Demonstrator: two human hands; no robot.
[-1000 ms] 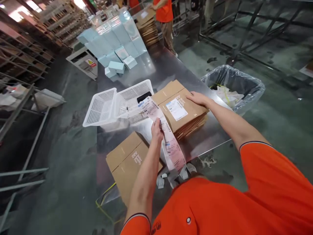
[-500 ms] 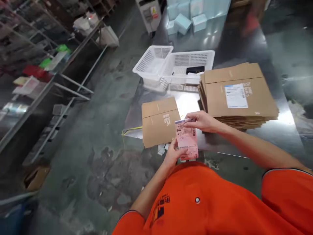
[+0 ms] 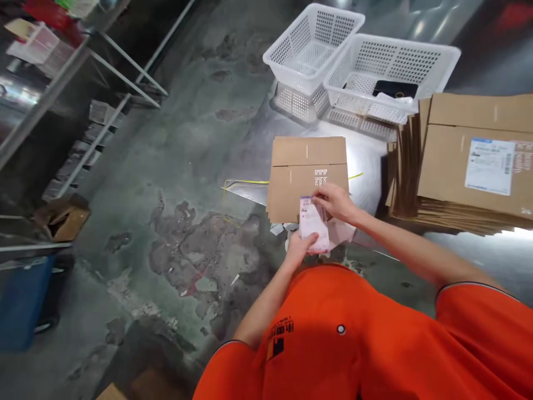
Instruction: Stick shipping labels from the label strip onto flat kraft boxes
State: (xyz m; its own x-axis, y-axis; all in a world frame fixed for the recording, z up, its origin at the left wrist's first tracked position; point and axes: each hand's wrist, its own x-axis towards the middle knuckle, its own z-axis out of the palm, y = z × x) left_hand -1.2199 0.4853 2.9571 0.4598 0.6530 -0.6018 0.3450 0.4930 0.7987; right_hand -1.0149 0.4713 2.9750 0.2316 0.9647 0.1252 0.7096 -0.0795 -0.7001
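— Shipping label [image 3: 313,225] is dropping toward the flat cardboard mailer [image 3: 308,169], isn't it?
— Yes, it's sitting over the mailer's lower edge, centre frame; the right hand [image 3: 335,203] is pinching its top, the left hand [image 3: 300,249] is gripping underneath, and its backing [image 3: 340,231] is perhaps peeling.

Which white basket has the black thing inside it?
The basket right next to the stack of flat cardboard boxes. The black thing lies inside it. The other white basket, further left in the picture, shows no black thing.
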